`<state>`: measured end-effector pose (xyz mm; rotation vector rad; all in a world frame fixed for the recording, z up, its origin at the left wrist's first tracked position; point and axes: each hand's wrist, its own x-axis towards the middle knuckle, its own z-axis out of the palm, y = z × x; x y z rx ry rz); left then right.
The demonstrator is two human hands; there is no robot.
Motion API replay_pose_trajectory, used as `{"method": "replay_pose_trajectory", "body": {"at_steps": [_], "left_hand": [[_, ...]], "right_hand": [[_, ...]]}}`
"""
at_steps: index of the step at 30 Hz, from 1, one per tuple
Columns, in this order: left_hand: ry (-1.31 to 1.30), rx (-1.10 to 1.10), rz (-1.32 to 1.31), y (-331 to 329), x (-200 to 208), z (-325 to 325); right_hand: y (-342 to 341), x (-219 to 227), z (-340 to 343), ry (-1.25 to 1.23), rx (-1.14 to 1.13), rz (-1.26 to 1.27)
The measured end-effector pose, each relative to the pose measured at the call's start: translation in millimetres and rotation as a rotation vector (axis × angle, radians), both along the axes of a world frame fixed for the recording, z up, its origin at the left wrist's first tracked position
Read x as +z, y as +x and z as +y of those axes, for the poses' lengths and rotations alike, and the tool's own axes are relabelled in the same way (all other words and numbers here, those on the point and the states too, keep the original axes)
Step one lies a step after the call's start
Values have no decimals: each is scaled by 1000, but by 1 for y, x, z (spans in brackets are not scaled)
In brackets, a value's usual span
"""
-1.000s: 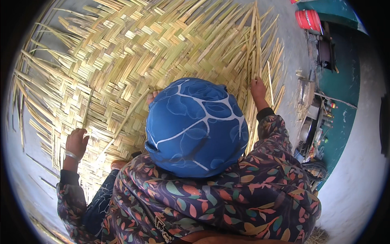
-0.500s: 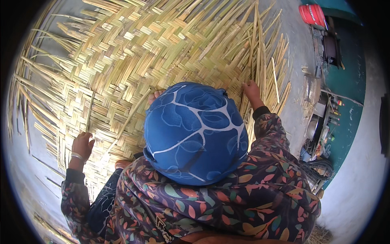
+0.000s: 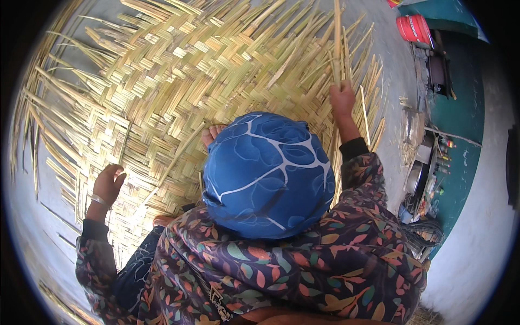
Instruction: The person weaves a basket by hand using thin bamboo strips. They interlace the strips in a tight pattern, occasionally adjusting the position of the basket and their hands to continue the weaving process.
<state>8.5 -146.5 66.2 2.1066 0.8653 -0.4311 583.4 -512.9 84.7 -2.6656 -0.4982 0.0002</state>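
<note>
- Left: left hand (image 3: 108, 184), fingers curled; whether it grips anything, I cannot tell.
- Centre: woven reed mat (image 3: 162, 103) spread on grey floor (image 3: 391, 81), partly hidden by a blue cap (image 3: 268, 179).
- Right: right hand (image 3: 342, 99), closed around a long reed (image 3: 337, 46).
- Far right: red bucket (image 3: 414, 28).

Arms spread wide, the right hand (image 3: 342, 99) in a closed grip, the left hand (image 3: 108, 184) loosely curled.
The right arm (image 3: 362, 172) reaches out to the side, its forearm (image 3: 350, 130) pointing forward and the hand further ahead than the other; the fingers fold inward, individual ones too small to tell apart. The left arm (image 3: 93, 262) lies well out on the opposite side, elbow low, its wrist (image 3: 98, 208) in line with the forearm; those fingers bend forward, the thumb (image 3: 120, 177) standing apart from them.
</note>
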Motion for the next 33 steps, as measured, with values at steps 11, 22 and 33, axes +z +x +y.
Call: {"method": "replay_pose_trajectory", "body": {"at_steps": [11, 22, 33], "left_hand": [[-359, 436, -219, 8, 5, 3], [-760, 952, -674, 69, 119, -2], [-542, 1139, -1016, -61, 113, 23]], "right_hand": [[2, 99, 100, -477, 264, -293], [-224, 131, 321, 180, 1530, -890], [-310, 96, 318, -301, 1472, 679]]}}
